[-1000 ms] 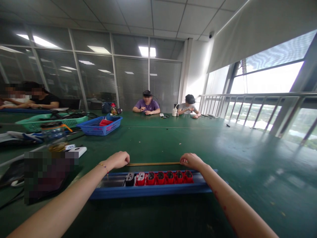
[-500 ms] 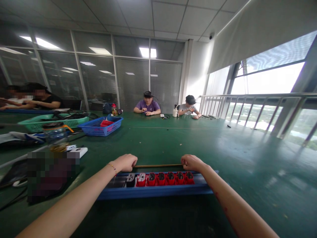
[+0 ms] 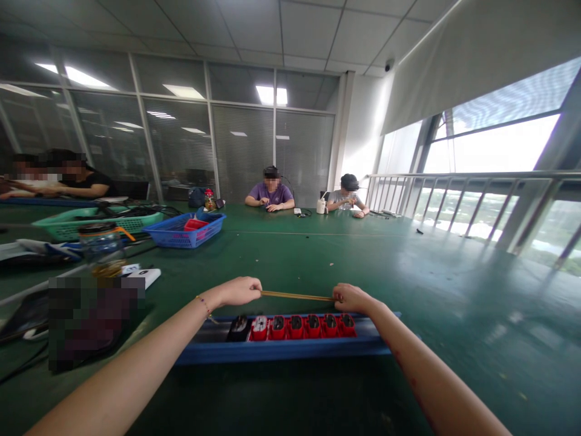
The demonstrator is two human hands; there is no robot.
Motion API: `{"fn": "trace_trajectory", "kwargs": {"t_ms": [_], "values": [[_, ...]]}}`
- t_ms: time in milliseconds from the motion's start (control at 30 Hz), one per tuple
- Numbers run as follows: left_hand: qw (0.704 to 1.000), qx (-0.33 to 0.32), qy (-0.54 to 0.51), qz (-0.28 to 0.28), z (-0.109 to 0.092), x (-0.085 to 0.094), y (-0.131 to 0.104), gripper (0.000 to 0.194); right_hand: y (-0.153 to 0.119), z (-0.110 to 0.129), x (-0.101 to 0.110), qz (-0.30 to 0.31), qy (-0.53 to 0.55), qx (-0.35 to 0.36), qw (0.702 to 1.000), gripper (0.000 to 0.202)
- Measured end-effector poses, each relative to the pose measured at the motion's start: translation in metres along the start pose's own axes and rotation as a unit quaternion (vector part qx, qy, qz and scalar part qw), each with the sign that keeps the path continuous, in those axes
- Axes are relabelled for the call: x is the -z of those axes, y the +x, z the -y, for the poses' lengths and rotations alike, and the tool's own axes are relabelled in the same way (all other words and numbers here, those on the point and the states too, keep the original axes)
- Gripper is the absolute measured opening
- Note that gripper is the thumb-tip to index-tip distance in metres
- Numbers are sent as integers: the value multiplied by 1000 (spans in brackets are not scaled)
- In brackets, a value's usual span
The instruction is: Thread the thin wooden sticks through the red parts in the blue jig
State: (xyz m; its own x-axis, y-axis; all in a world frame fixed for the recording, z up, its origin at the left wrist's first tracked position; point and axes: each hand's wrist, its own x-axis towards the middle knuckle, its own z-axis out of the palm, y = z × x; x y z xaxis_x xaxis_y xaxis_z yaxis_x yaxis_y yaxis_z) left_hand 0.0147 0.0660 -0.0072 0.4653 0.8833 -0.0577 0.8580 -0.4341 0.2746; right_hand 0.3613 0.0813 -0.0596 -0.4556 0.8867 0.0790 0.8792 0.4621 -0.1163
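Note:
A thin yellow-brown rubber band (image 3: 297,295) is stretched almost level between my two hands, its strands close together. My left hand (image 3: 242,290) pinches the left end, with a beaded bracelet at the wrist. At the other end, my right hand (image 3: 351,297) has its fingers closed on the band. Just below and nearer to me lies a long blue tray (image 3: 290,350). In it stand a row of several red holders (image 3: 296,327) with dark tops, one red holder (image 3: 259,327) with a whitish top, and a black holder (image 3: 239,329) at the left.
To the left are a blue basket (image 3: 184,235) with a red piece in it, a green basket (image 3: 59,229) of cables, a lidded jar (image 3: 102,251), a white device (image 3: 147,278) and a dark pouch (image 3: 91,327). Co-workers sit at the far side of the green table (image 3: 290,260).
My left hand has moved right and slightly up, shortening the span of the band and tilting it. My right hand is nearly still. The black holder's top looks darker.

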Motion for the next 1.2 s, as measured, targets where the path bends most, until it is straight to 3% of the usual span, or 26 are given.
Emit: {"fn": "trace_trajectory", "kwargs": {"t_ms": [133, 267, 400, 500, 800, 1033, 1200], "values": [[997, 15, -68, -41, -10, -1, -2, 49, -2, -1, 1, 0, 32, -13, 999, 14], [984, 33, -146, -93, -9, 2, -13, 50, -10, 1, 12, -20, 98, -8, 995, 22], [978, 40, -171, -113, -4, 11, -35, 49, -25, 11, 31, -61, 301, 6, 952, 35], [979, 41, -164, -112, -6, 15, -54, 48, -40, 22, 43, -65, 364, -6, 929, 41], [985, 27, -157, -63, -20, 7, -82, 40, -70, 35, 48, 15, 358, -26, 933, 38], [983, 69, -170, -31, -9, 1, -86, 45, -72, 41, 47, 8, 283, -1, 959, 37], [980, 49, -191, 6, -7, -1, -88, 44, -72, 39, 42, -2, 281, 12, 959, 36]]}}
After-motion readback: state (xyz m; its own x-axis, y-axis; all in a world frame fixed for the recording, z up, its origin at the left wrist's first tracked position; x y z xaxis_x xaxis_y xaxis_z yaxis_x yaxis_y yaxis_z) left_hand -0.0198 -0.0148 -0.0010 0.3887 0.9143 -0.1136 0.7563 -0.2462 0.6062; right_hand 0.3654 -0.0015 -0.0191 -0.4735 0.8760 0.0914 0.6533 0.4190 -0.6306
